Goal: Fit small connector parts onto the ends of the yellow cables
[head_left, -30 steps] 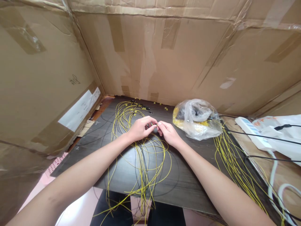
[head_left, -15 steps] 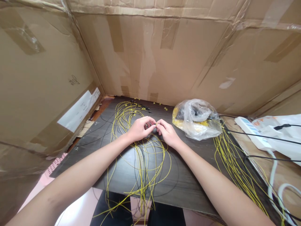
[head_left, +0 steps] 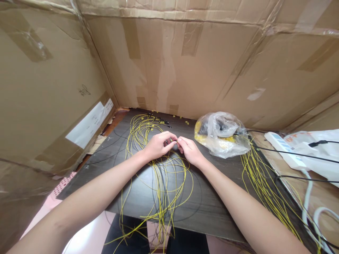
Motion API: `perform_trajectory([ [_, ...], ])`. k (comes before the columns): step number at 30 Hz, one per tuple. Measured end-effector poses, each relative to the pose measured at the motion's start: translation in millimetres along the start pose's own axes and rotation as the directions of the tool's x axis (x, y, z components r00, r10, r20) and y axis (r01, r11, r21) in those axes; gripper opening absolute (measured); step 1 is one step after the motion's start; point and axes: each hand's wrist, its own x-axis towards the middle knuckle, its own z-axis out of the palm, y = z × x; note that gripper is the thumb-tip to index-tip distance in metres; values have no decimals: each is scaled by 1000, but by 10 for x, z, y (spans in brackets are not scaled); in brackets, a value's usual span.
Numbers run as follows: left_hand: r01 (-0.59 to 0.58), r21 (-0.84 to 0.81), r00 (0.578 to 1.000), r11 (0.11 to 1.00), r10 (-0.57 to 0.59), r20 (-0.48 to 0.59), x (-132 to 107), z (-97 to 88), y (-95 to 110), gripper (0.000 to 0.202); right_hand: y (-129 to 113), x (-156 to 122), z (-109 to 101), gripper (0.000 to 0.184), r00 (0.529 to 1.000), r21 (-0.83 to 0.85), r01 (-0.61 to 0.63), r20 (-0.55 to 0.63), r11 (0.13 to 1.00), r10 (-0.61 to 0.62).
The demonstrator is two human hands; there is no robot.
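Note:
My left hand and my right hand meet fingertip to fingertip above the middle of a dark wooden board. Both pinch a small yellow piece on the end of a thin yellow wire; the piece is too small to name. Under the hands lies a loose bundle of yellow and black wires that runs from the back of the board over its front edge.
A crumpled clear plastic bag with yellow and black parts lies to the right of my hands. More yellow wires trail at the right. A white power strip with cables sits far right. Cardboard walls close in the back and left.
Hardly anything has moved. The fingertips of both hands shifted slightly against each other around the small yellow piece; arms and wires stay where they were.

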Motion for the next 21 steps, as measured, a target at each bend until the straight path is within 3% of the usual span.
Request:
perform_trajectory([
  [10, 69, -56, 998, 996, -69, 6, 6, 15, -12, 12, 2, -12, 29, 57, 1000, -14, -13, -8, 1000, 13],
  [15, 70, -75, 997, 995, -71, -11, 6, 20, 8, 11, -4, -14, 26, 51, 1000, -14, -17, -3, 1000, 17],
  [21, 90, -58, 995, 994, -92, -26, 4, 25, -2, 11, 5, -13, 15, 30, 999, -3, -9, -46, 1000, 9],
])
